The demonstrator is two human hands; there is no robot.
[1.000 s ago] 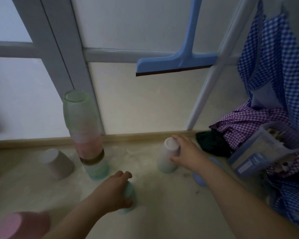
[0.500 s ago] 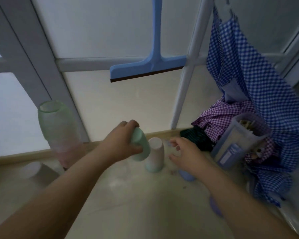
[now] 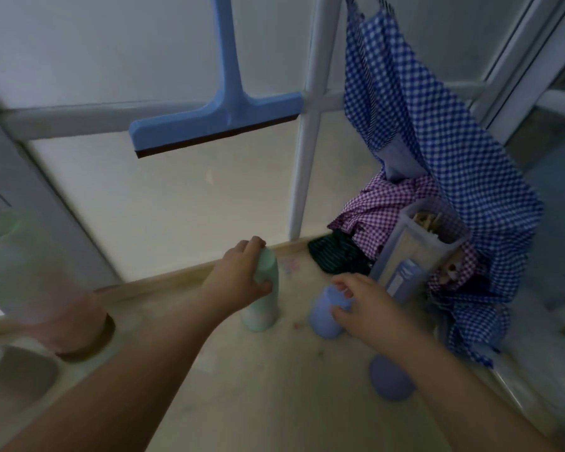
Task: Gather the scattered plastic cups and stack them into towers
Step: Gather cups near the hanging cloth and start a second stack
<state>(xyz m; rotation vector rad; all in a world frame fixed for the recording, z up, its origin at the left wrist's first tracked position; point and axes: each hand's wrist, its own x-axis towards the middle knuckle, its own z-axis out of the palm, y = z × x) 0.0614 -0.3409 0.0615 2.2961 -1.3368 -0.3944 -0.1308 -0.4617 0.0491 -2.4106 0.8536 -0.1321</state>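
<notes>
My left hand grips a mint green cup, set upside down on top of a short stack of cups on the floor. My right hand closes around an upside-down blue cup just right of that stack. Another blue cup lies on the floor nearer to me. A tall tower of cups, blurred, stands at the left edge, green on top and pink and brown below. A grey cup lies at the lower left.
A blue squeegee hangs against the frosted glass door. Blue checked cloth and purple checked cloth pile up in the right corner beside a clear plastic container of pegs.
My left hand lifted the mint cup off the floor and brought it down onto the short stack. My right hand left that stack and moved to the blue cup. The view swung right.
</notes>
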